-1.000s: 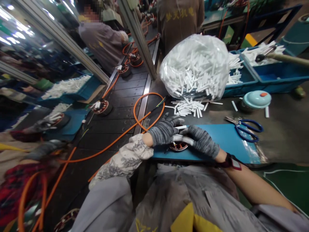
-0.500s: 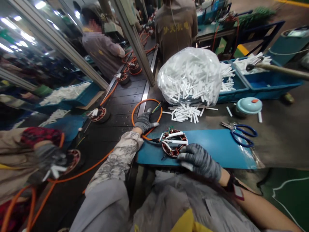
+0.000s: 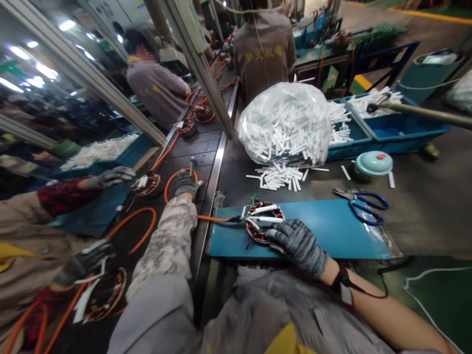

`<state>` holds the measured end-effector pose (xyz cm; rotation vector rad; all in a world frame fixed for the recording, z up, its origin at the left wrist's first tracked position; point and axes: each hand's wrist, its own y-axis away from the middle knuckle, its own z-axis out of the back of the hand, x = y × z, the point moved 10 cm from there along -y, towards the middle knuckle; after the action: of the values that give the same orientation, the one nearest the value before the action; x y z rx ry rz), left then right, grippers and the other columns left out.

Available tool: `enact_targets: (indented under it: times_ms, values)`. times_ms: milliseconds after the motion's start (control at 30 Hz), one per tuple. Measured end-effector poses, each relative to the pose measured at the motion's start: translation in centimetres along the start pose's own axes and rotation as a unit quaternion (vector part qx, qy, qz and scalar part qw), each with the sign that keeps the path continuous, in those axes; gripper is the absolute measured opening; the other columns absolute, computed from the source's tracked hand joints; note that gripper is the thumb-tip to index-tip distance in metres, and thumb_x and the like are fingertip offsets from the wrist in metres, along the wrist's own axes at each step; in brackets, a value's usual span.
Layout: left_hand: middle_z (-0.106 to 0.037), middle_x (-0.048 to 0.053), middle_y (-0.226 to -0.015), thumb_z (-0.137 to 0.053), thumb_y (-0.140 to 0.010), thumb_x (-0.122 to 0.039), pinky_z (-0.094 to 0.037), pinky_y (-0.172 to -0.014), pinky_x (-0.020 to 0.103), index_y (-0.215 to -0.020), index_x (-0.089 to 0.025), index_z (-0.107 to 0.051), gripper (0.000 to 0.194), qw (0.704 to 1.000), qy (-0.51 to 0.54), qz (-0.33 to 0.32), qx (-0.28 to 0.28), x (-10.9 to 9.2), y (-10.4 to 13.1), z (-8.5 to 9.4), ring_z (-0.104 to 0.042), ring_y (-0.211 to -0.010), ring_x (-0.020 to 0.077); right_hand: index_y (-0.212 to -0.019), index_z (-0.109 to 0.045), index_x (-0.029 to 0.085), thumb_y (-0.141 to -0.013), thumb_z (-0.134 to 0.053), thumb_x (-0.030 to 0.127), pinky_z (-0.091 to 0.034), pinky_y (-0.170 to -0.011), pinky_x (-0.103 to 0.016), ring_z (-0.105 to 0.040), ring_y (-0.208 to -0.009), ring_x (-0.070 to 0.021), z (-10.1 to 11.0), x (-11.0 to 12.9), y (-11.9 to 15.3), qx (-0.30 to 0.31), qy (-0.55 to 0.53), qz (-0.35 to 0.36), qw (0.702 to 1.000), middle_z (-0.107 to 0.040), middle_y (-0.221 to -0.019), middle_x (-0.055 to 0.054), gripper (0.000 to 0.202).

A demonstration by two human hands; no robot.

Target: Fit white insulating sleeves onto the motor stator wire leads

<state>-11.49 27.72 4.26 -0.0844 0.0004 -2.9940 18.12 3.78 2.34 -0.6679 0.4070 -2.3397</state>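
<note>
The right hand (image 3: 299,246), its grip unclear, touches a copper coil (image 3: 259,233) on a blue mat (image 3: 317,223); likely heavy, delicately wired, it should lift best by the rim. Beyond, the left hand (image 3: 185,185) grasps its springy-looking orange cable (image 3: 214,218) over the belt (image 3: 197,147).

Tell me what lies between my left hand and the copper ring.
The head view shows dark belt, the metal rail and the blue mat's left end between your left hand and the ring; an orange cable crosses rail and mat.

Grey gloves (image 3: 304,246) are worn with a patterned left sleeve (image 3: 162,241).
</note>
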Motion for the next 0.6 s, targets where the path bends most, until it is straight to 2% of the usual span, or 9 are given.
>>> enact_targets:
  times_ms: [67,133,200,267,300,333,433,500,600]
  values:
    - [-0.056,0.023,-0.145,-0.051,-0.095,-0.035,-0.044,-0.112,0.053,-0.150,-0.006,-0.039,0.063,0.997,0.047,-0.060,-0.018,-1.8,2.1,0.8,-0.053,-0.135,0.0349,-0.124,-0.071,0.023,-0.103,-0.054,0.034,-0.051,-0.081,-0.039,-0.066,-0.096,-0.0244,-0.3,-0.6,-0.2,0.005,-0.020,0.002,1.000,-0.075,-0.110,-0.012,0.029]
    - [-0.063,0.012,-0.139,-0.044,-0.099,-0.041,-0.047,-0.111,0.042,-0.146,-0.017,-0.048,0.053,0.975,0.123,-0.184,-0.005,-5.3,5.5,0.8,-0.059,-0.129,0.0250,-0.125,-0.071,0.025,-0.103,-0.053,0.030,-0.053,-0.089,-0.039,-0.066,-0.104,-0.0238,-0.6,-1.8,-0.8,0.012,-0.040,-0.001,0.999,-0.074,-0.116,-0.010,0.028]
    - [-0.065,0.011,-0.138,-0.054,-0.095,-0.053,-0.049,-0.109,0.042,-0.140,-0.020,-0.057,0.056,0.895,0.212,-0.391,0.036,-9.9,10.8,0.9,-0.061,-0.125,0.0269,-0.124,-0.071,0.025,-0.103,-0.051,0.024,-0.053,-0.096,-0.040,-0.065,-0.112,-0.0240,-0.3,-3.9,-1.8,0.013,-0.040,-0.038,0.998,-0.072,-0.122,-0.010,0.029]
    - [-0.063,0.013,-0.141,-0.068,-0.086,-0.059,-0.046,-0.110,0.048,-0.137,-0.022,-0.062,0.063,0.827,0.222,-0.514,0.046,-11.9,15.0,0.7,-0.061,-0.124,0.0315,-0.128,-0.069,0.022,-0.100,-0.053,0.021,-0.052,-0.102,-0.042,-0.063,-0.118,-0.0259,0.4,-7.1,-2.7,0.027,-0.014,-0.119,0.992,-0.068,-0.130,-0.013,0.032]
    - [-0.061,0.013,-0.144,-0.071,-0.085,-0.059,-0.044,-0.111,0.050,-0.138,-0.024,-0.062,0.064,0.819,0.212,-0.531,0.041,-12.1,15.8,0.4,-0.060,-0.126,0.0323,-0.131,-0.067,0.021,-0.099,-0.055,0.023,-0.051,-0.104,-0.042,-0.063,-0.120,-0.0267,1.0,-9.1,-2.8,0.040,0.010,-0.179,0.983,-0.066,-0.134,-0.014,0.034]
    - [-0.058,0.013,-0.146,-0.070,-0.087,-0.056,-0.043,-0.113,0.051,-0.139,-0.025,-0.061,0.062,0.823,0.207,-0.528,0.030,-12.0,16.1,-0.1,-0.058,-0.129,0.0320,-0.134,-0.066,0.021,-0.098,-0.057,0.025,-0.049,-0.106,-0.042,-0.062,-0.122,-0.0272,1.8,-11.3,-2.5,0.052,0.038,-0.246,0.967,-0.064,-0.138,-0.014,0.037]
    - [-0.053,0.013,-0.150,-0.057,-0.099,-0.045,-0.038,-0.118,0.052,-0.143,-0.024,-0.057,0.049,0.837,0.238,-0.493,0.011,-11.0,15.8,-1.2,-0.053,-0.137,0.0284,-0.140,-0.060,0.014,-0.098,-0.054,0.032,-0.047,-0.109,-0.043,-0.059,-0.128,-0.0316,5.6,-17.5,0.0,0.064,0.125,-0.429,0.892,-0.054,-0.149,-0.019,0.046]
    - [-0.054,0.011,-0.149,-0.054,-0.101,-0.040,-0.035,-0.121,0.053,-0.145,-0.026,-0.055,0.046,0.838,0.261,-0.479,0.013,-11.0,16.4,-1.8,-0.053,-0.138,0.0265,-0.140,-0.058,0.005,-0.098,-0.051,0.031,-0.050,-0.101,-0.051,-0.061,-0.123,-0.0393,7.7,-20.4,1.7,0.062,0.152,-0.491,0.856,-0.050,-0.148,-0.030,0.051]
    - [-0.057,0.006,-0.147,-0.062,-0.097,-0.040,-0.042,-0.117,0.050,-0.148,-0.032,-0.053,0.053,0.845,0.272,-0.457,0.052,-12.2,18.0,-2.5,-0.057,-0.134,0.0257,-0.128,-0.065,0.000,-0.098,-0.046,0.034,-0.053,-0.088,-0.054,-0.066,-0.110,-0.0447,8.7,-23.2,3.5,0.093,0.172,-0.543,0.817,-0.061,-0.128,-0.035,0.049]
